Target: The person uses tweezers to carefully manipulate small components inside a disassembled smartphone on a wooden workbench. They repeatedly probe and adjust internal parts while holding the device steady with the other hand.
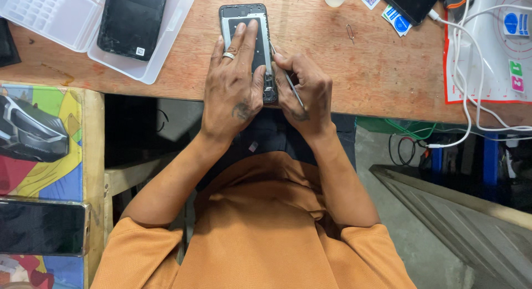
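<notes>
Right now my left hand [231, 89] lies flat, fingers extended, pressing down the opened phone [247, 28] beneath it, while my right hand [305, 89] is closed around thin tweezers [289, 84] probing its lower edge. I judge this mid-disassembly; next needs a steady, gentle lift.
</notes>
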